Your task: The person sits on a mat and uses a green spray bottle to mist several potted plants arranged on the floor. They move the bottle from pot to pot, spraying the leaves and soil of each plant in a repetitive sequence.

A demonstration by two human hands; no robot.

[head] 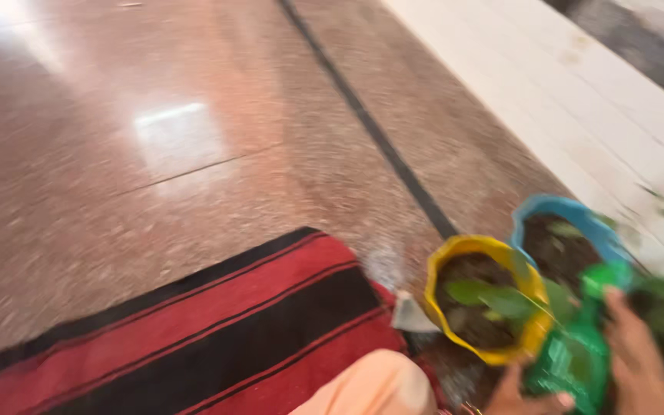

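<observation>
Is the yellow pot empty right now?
No, the yellow pot holds dark soil and a green leafy plant, beside the blue pot.

Speckled floor (155, 154) with striped mat (217, 338), pots (455, 253).

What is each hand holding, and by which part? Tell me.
Both hands grip a green plastic bottle: the left hand at its lower body, the right hand along its side below the cap. The picture is blurred, so finger placement is unclear.

Blurred frame. Left hand (528, 398) and right hand (639, 361) grip a green plastic bottle (574, 350) just beside a yellow pot (486, 296) of soil and leaves. Blue pot (570, 227) adjoins it. Red-and-black striped mat (194, 338) lies on polished stone floor (155, 138).
</observation>
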